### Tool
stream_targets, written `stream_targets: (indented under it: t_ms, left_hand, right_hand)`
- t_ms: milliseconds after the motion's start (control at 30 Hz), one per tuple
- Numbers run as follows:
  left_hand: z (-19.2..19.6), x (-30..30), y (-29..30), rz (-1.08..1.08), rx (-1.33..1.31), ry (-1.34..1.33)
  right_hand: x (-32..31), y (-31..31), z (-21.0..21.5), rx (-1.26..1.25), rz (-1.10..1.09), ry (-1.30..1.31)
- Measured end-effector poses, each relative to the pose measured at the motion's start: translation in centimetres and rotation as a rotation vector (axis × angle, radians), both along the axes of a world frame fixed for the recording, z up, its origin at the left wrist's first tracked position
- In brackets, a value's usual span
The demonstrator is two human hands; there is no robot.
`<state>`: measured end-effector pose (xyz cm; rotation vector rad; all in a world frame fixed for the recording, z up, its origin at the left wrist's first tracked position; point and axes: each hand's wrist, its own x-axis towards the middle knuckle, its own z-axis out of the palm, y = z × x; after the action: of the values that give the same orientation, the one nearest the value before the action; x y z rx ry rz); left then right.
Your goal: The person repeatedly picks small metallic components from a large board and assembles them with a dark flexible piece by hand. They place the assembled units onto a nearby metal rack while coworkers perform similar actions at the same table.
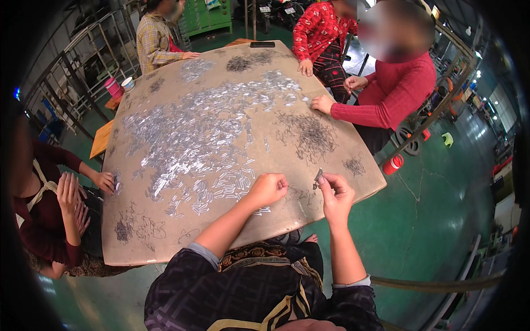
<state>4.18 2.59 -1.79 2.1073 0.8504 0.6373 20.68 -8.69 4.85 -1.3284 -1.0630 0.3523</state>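
- The right hand (338, 194) is raised over the near right part of the table (165, 251), its thumb and fingertips pinched on a small bunch of dark metal pieces (318, 176).
- The left hand (269, 189) is over the table's near side, fingers curled in — whether they hold anything, one cannot tell.
- Slim silvery pieces (193, 138) lie scattered across the middle of the table.
- A tangle of dark wire pieces (312, 135) spreads over the table's right side — a smaller pile (353, 166) lies near its right edge.
- A dark flat object (262, 44) rests at the table's far edge.
- A co-worker in a red sweater (397, 94) is at the table's right side.
- A red container (393, 164) stands just beyond the table's right edge.
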Motion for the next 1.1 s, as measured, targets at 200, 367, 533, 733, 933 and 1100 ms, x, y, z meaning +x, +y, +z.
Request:
stream_targets:
  t_ms: [200,367,533,733,933,1100]
  left_hand:
    - [7.0,-1.2,-3.1,0.039,-0.165,-0.520]
    - [8.0,-2.0,-3.6,0.026,-0.118,-0.592]
    - [8.0,-2.4,-3.8,0.052,-0.112,-0.641]
    - [8.1,-3.4,-3.9,0.055,-0.025,-0.580]
    - [7.4,-3.9,-3.9,0.083,-0.088,-0.615]
    - [8.0,-4.8,-4.3,0.060,-0.135,-0.697]
  right_hand:
    - [-2.0,-0.1,0.6,-0.030,0.061,-0.075]
    - [-4.0,-0.1,1.1,-0.009,0.130,-0.122]
    - [-4.7,0.0,0.9,0.017,0.147,-0.190]
    - [-5.4,0.1,0.9,0.009,0.140,-0.198]
    - [-6.1,0.4,0.6,0.016,0.181,-0.227]
    - [-5.6,1.1,-0.7,-0.019,0.231,-0.190]
